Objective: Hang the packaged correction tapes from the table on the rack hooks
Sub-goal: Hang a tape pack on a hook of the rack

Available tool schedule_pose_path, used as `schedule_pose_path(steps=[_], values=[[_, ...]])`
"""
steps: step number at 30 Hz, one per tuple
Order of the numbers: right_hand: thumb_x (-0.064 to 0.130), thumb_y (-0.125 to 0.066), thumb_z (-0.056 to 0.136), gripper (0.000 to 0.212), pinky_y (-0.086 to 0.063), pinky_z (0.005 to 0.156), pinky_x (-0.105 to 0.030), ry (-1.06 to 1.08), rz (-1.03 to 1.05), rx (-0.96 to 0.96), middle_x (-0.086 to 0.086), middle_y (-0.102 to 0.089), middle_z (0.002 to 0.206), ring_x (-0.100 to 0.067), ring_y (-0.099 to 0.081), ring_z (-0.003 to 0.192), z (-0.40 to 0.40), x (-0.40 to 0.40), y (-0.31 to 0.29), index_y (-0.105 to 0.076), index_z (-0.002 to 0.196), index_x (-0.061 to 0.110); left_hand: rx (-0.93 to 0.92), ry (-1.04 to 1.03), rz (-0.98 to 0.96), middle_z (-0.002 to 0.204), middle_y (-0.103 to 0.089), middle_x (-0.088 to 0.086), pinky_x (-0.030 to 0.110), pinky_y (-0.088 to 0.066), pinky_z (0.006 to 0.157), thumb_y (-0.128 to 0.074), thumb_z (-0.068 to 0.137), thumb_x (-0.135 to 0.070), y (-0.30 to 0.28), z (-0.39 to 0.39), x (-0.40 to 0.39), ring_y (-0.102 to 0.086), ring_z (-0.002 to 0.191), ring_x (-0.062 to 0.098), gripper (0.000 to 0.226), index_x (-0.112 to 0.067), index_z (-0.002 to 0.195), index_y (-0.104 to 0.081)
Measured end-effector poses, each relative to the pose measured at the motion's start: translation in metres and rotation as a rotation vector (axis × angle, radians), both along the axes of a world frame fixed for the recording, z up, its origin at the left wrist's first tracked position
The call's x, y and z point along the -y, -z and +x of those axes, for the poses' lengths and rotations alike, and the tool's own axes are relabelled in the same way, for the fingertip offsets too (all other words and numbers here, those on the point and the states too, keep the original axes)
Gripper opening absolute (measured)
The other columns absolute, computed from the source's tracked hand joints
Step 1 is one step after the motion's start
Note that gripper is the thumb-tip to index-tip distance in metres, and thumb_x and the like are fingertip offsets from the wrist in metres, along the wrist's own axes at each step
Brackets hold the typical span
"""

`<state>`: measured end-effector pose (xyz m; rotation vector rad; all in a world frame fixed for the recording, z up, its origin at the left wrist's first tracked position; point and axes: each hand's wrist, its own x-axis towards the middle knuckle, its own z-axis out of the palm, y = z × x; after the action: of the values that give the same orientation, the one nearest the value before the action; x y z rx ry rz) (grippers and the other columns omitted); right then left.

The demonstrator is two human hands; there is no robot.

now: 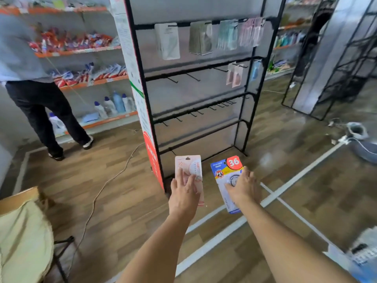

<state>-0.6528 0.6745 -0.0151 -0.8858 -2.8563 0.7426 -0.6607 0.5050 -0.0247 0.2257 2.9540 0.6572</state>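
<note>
two hands [184, 193], two held packages [188, 170], one rack [195, 78], four bottles [114, 105]

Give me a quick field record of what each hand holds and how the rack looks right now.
left hand: holds pink package, fingers spread on its front
right hand: holds blue package with a red 36 badge
rack: black, stands just ahead of both hands
top row: four groups of hanging packs
second row: pink packs at right, bare hooks at left
third row: hooks bare
bystander: at left shelves, back turned
</note>
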Motion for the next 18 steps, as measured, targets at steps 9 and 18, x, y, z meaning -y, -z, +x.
schedule_pose_path(steps=[9,18], values=[[0.041,-0.066,0.088,0.083,-0.046,0.09,-0.038,0.145,0.005,-0.004,-0.01,-0.035,0.143,-0.029,-0.04,0.13,-0.059,-0.112,0.002,-0.019,0.151,0.013,-0.003,0.144,0.0,0.161,0.005,-0.001,0.04,-0.054,0.086,-0.046,0.098,-0.019,0.001,-0.083,-0.116,-0.015,0.139,0.029,0.053,-0.029,0.146,-0.027],[0.042,-0.065,0.088,0.081,-0.047,0.088,-0.035,0.074,0.035,-0.022,-0.008,-0.035,0.143,-0.026,-0.046,0.126,-0.164,-0.243,-0.014,-0.02,0.15,0.014,-0.036,0.064,0.059,0.161,0.005,-0.003,0.041,-0.054,0.086,-0.046,0.098,-0.021,-0.01,-0.18,-0.245,-0.019,0.137,0.027,0.051,-0.031,0.145,-0.029]])
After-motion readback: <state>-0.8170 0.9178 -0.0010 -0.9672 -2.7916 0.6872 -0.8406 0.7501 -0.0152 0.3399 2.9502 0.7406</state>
